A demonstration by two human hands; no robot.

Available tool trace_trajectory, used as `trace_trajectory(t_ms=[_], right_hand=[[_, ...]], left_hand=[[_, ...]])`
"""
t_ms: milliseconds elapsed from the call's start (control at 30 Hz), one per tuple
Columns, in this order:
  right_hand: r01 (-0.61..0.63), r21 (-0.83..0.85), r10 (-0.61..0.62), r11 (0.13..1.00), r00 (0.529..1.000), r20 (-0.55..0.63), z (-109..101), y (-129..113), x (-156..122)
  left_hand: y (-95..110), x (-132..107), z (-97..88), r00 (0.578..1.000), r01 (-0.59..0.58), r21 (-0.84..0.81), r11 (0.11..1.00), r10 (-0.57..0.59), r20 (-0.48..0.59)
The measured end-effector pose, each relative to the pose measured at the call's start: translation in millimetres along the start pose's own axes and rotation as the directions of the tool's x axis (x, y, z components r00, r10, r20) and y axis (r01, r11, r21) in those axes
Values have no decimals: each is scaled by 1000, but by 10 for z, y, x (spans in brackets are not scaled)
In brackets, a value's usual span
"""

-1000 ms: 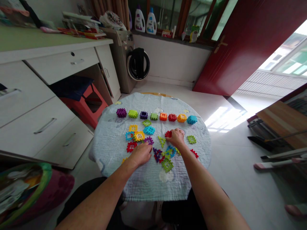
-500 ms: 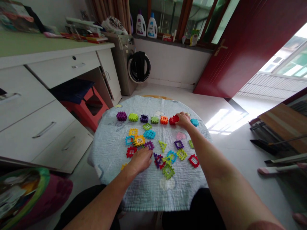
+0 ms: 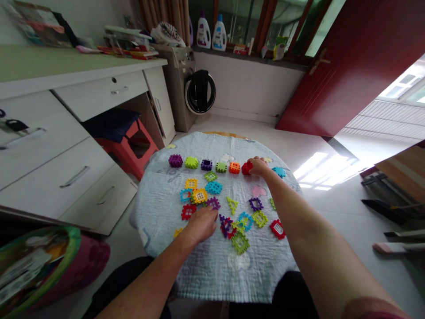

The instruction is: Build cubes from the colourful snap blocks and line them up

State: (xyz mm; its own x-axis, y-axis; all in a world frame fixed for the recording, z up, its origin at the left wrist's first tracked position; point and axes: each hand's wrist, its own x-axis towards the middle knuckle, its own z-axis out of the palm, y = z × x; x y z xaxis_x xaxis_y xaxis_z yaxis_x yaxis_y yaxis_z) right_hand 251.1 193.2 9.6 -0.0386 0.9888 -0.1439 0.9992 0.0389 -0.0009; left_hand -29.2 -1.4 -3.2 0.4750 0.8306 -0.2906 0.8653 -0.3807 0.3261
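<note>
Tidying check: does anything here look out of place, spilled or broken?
Nothing spilled or broken. The cubes form a tidy row, the right hand gripping the red cube. Only the flat tiles by the left hand lie jumbled, several overlapping. Behind, a dark cloth hangs out of the washing machine.

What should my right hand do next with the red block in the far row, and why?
Probably set the red block down in line and release: the right hand pinches it at the far row, right beside the orange block.
</note>
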Motion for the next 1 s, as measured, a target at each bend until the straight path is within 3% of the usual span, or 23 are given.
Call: trace_trajectory(t_ms=[433, 600, 800, 1000], right_hand=[[14, -12, -13, 1000, 1000, 24, 20, -9, -16], [-1, 55, 4, 998, 998, -61, -45, -6, -142], [3, 198, 26, 980, 989, -146, -110, -69, -750], [157, 228, -148, 961, 987, -58, -37, -304, -1701]], left_hand=[[-8, -1, 15, 999, -1, -10, 1000, 1, -33], [-45, 14, 53, 999, -27, -16, 1000, 26, -45], [-46, 0, 56, 997, -55, 1, 998, 55, -50], [4, -44, 35, 998, -51, 12, 999, 51, -38]])
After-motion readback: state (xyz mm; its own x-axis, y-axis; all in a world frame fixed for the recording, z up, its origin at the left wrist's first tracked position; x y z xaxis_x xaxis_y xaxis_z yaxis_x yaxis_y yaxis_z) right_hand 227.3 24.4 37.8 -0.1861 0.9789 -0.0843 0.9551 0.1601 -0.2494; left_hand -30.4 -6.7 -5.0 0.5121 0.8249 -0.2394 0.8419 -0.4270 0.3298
